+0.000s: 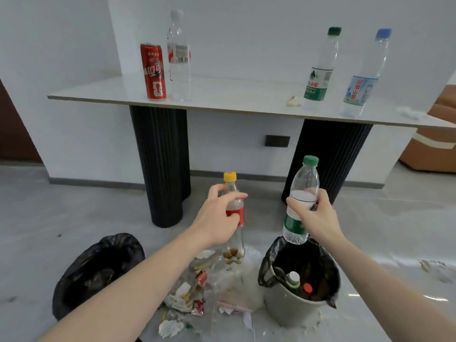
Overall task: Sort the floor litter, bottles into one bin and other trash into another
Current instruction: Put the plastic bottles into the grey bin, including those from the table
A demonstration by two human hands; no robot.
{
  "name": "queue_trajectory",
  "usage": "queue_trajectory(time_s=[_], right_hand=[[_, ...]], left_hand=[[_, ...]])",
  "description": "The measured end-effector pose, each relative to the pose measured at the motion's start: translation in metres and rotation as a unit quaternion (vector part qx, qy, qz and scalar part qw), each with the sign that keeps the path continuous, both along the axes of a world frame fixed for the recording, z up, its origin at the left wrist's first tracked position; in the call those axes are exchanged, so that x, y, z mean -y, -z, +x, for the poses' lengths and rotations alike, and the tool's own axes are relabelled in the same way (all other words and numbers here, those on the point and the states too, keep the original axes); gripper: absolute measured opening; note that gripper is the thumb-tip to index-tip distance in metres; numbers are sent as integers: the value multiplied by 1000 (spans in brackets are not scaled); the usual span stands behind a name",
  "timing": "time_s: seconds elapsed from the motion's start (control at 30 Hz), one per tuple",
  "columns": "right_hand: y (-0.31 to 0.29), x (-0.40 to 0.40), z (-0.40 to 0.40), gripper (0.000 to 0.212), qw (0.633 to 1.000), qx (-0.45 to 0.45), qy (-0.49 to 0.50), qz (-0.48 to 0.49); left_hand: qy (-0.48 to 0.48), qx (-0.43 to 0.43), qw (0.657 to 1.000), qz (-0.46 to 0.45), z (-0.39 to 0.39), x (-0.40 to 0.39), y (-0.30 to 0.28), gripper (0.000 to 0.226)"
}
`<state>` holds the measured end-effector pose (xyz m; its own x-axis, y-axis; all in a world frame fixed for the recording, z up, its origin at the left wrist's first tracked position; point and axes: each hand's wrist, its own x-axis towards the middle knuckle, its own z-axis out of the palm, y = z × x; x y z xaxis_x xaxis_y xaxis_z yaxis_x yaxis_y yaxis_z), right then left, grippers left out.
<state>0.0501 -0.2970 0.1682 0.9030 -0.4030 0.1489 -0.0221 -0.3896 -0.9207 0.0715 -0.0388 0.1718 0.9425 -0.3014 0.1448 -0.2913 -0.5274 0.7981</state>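
Right hand (318, 218) gripped a green-capped water bottle (299, 202) by its middle, held tilted just above the lined grey bin (293, 307), which already held bottles. Left hand (218, 218) curled around a yellow-capped cola bottle (234, 218) standing upright on the floor beside the litter pile (190, 292). Black bag bin (96, 270) sat to the left.

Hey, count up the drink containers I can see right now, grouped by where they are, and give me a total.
On the table: 4, a red can and three clear bottles.
In the hands: 2, yellow-capped bottle in the left hand, green-capped bottle in the right hand.
In the grey bin: 2 bottle tops visible.
Total: 8
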Motion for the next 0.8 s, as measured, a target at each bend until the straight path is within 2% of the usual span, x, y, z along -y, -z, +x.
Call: queue_trajectory(time_s=[0.2, 0.3, 0.4, 0.47, 0.63, 0.8], right_hand=[[83, 58, -13, 43, 991, -115, 22, -66], [116, 83, -10, 50, 983, -150, 33, -98], [141, 102, -6, 63, 973, -176, 47, -139], [151, 109, 1, 65, 967, -200, 51, -149], [171, 116, 18, 56, 948, -259, 45, -182], [175, 118, 15, 77, 937, -289, 30, -196]], left_hand=[[4, -34, 999, 1, -8, 40, 54, 53], [33, -51, 998, -5, -5, 53, 68, 58], [55, -29, 998, 22, 1, 64, 73, 60], [69, -12, 997, 29, 6, 70, 75, 60], [72, -6, 996, 50, 10, 75, 81, 60], [65, -16, 997, 34, 14, 72, 87, 62]])
